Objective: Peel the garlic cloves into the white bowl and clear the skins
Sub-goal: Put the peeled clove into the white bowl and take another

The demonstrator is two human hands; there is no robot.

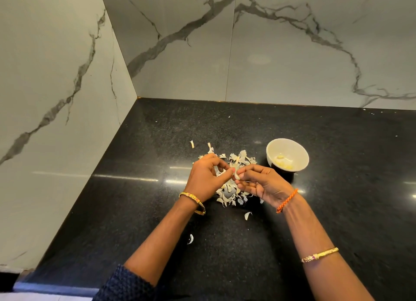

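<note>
A small, pale garlic clove (pixel 236 176) is sitting pinched between the fingertips of both hands, just above the middle of the skin pile (pixel 231 188). The right hand (pixel 261 183) is gripping it narrowly with thumb and curled fingers, while the left hand (pixel 206 177) is nipping at its edge with thumb and forefinger, as if catching the papery skin. The pile beneath is lying as thin, curled, off-white flakes, dry and ragged, spreading from 12 o'clock to 6 o'clock of the hands; a few stray curls (pixel 247 215) are resting apart at 6 and 7 o'clock. At 2 o'clock, near the pile but not touching it, the white bowl (pixel 299 152) is standing upright, round and smooth, holding a few yellowish peeled cloves (pixel 284 163) at its bottom. All of it is resting on a black speckled granite counter (pixel 157 210), glossy and catching streaks of light. Glossy white marble-look wall panels (pixel 292 53) with grey veins are meeting at the corner at 11 o'clock. A gold bangle (pixel 193 201) is circling the left wrist, a braided orange thread (pixel 287 200) the right.
</note>
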